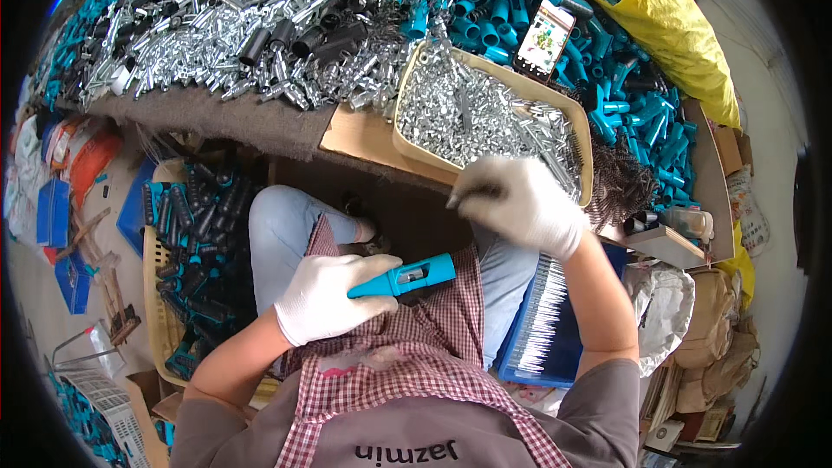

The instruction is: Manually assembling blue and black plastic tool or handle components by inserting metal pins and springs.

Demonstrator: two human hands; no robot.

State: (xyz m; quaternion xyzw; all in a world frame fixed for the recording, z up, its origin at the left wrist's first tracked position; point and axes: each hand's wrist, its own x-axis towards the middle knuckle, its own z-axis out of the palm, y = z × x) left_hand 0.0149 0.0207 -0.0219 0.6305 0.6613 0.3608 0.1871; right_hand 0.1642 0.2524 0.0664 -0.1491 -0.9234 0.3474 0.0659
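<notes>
My left hand (pixel 328 295), in a white glove, grips a teal plastic tube (pixel 406 276) that points right over my lap. My right hand (pixel 520 204), also gloved, hovers at the near rim of a beige tray (pixel 407 149) filled with small silver metal parts (pixel 485 117). Its fingers are pinched together; a small part may sit between them, but that is too small to tell. A blue box of thin metal pins (pixel 544 319) lies by my right knee, under my right forearm.
The bench holds heaps of silver tubes (pixel 217 43), black tubes (pixel 295 35) and teal tubes (pixel 624 78), a phone (pixel 543 38) and dark springs (pixel 620 186). A yellow bag (pixel 676 26) sits far right. A basket of assembled black-and-teal pieces (pixel 186 260) stands at my left.
</notes>
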